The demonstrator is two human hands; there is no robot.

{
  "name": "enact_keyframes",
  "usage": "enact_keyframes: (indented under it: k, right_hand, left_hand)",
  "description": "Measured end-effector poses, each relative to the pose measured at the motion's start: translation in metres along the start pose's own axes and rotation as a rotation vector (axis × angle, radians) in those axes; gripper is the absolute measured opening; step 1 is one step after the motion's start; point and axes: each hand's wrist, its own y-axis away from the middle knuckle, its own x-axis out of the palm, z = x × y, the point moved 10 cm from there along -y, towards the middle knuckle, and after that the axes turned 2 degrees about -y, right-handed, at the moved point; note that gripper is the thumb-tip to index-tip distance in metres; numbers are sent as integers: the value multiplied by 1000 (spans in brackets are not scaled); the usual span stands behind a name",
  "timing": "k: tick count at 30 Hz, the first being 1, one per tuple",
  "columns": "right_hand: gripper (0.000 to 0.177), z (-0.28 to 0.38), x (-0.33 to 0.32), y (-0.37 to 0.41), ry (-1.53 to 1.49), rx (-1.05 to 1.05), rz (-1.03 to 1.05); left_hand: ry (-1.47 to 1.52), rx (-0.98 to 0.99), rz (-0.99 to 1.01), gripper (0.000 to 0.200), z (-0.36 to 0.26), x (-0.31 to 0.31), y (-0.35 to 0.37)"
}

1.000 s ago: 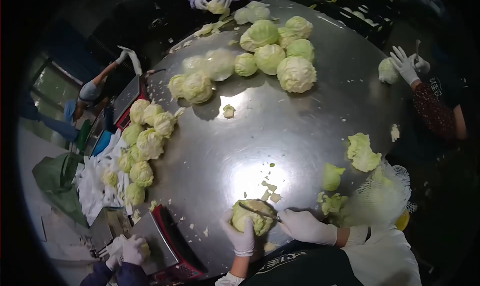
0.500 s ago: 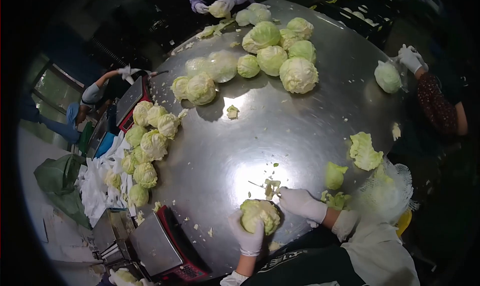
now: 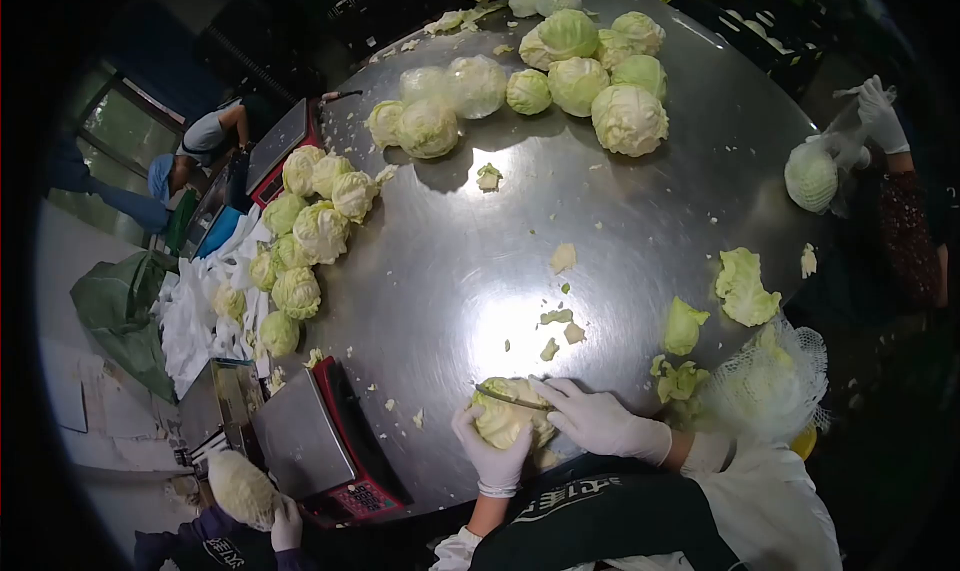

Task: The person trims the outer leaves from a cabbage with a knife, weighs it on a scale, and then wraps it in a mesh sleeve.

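Observation:
In a white glove, my left hand is wrapped round the near side of a cabbage at the table's front edge. My right hand, also gloved, is closed on a knife, whose thin blade lies across the top of that cabbage. The right fingertips are at the cabbage's right side. Just beyond it, small leaf scraps and a pale cut piece lie on the steel table.
Cabbages line the left edge, beside red scales. More cabbages stand at the back. Loose leaves and a net bag are at right. Co-workers hold a bagged cabbage at right and a cabbage at lower left.
The knife has moved from beyond the cabbage onto its top, with my right hand. New scraps lie beyond it. The view has shifted, and a co-worker's cabbage has risen into view at lower left.

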Motion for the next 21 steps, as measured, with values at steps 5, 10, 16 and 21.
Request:
enact_keyframes:
  k: [5,10,16,21]
  right_hand:
    - [61,6,-11,-10,44,-33,-89]
    - [52,18,-15,-24,153,-32,-109]
    - [37,-35,-47,-71,85,144,-161]
    - [47,-114,-104,-82,-53,227,-610]
  left_hand:
    - [37,-35,-60,69,0,4,-1]
    - [13,-50,-69,71,3,2,-1]
    - [-137,324,56,72,-55,14,25]
    - [198,-28,73,73,35,-21,44]
